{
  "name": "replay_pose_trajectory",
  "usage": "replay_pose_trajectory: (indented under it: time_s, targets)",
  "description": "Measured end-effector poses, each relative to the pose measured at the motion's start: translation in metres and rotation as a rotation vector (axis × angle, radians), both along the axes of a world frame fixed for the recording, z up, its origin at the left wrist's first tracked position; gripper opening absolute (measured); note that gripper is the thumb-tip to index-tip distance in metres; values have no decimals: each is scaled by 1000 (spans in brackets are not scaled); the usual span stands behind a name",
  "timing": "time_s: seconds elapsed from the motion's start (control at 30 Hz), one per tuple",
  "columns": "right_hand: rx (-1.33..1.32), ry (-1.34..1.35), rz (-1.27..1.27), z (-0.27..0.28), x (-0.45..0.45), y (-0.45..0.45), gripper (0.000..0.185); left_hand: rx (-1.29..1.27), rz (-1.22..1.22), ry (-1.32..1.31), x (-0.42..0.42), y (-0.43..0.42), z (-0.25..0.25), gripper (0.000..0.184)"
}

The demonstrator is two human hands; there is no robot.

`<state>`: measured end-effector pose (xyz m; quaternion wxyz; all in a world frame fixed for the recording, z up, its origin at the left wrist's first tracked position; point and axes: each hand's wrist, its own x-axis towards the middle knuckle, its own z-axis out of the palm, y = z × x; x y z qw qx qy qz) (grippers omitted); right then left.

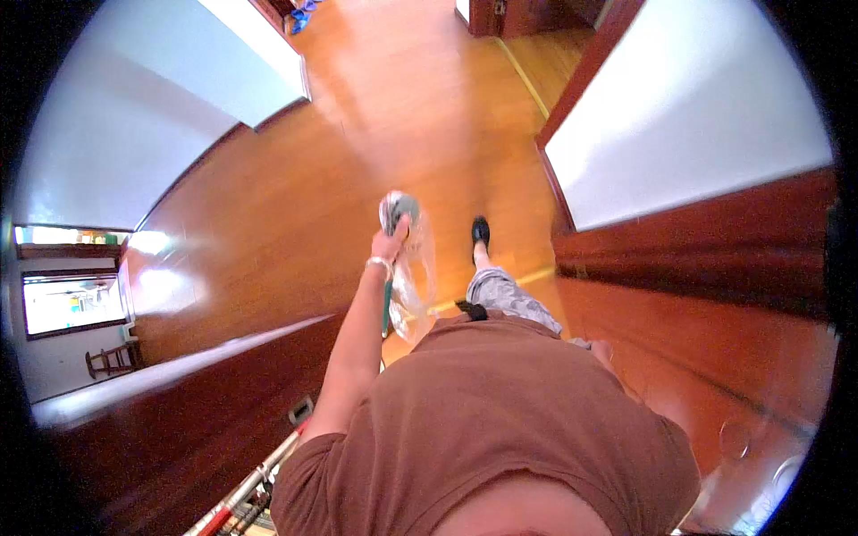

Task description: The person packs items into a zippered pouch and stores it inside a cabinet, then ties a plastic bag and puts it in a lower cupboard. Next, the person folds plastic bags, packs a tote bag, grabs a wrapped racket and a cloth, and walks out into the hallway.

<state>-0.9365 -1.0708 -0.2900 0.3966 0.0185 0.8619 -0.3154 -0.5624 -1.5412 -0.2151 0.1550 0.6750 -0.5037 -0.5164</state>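
My left hand (pixel 391 241) is out in front of me at waist height, its fingers closed. It grips a clear plastic bag (pixel 409 299) that hangs down beside my forearm, together with a round grey-and-white object (pixel 399 211) whose kind I cannot make out. A narrow green piece (pixel 387 308) shows below the wrist, partly hidden by the arm. My right hand (pixel 604 352) hangs at my right side, mostly hidden by my brown shirt; its fingers do not show clearly.
I stand in a doorway on a wooden floor (pixel 268 223). A dark red door frame and a white wall (pixel 697 116) are on the right. At the far left are a wooden stool (pixel 114 360) and a window (pixel 76 302). Blue shoes (pixel 302 18) lie far ahead.
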Motion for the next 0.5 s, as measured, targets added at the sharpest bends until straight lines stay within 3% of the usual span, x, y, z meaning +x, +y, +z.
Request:
replay_pose_trajectory:
  time_s: [0.03, 0.13, 0.17, 0.2, 0.23, 0.27, 0.3, 0.37, 0.43, 0.5]
  targets:
    - [64, 58, 89, -14, -19, -31, 26, 57, -5, 14, -12, -7, 32, 62]
    - [287, 367, 577, -41, -82, -153, 28, 54, -66, 85, 30, -26, -43, 64]
    - [281, 446, 670, -48, -102, -204, 29, 165, -134, -186, 48, -27, -41, 68]
    - [257, 503, 721, -49, -123, -263, 29, 262, -23, -178, 62, -28, -37, 64]
    - [112, 299, 394, -35, -132, -328, 36, 365, 92, -165, 75, -26, -33, 62]
    - [319, 686, 1259, -54, -166, -387, 35, 420, 212, -373, 77, -28, -26, 57]
    - [-55, 469, 609, -29, -162, -450, 28, 460, 245, -544, 83, -30, -26, 53]
    - [-22, 544, 920, 16, -169, -568, 31, 514, 267, -593, 105, -28, -38, 52]
    - [-410, 450, 581, 10, -172, -653, 34, 562, 259, -559, 122, -29, -49, 50]
    - [-475, 373, 554, 14, -170, -731, 35, 591, 252, -551, 128, -55, -61, 49]
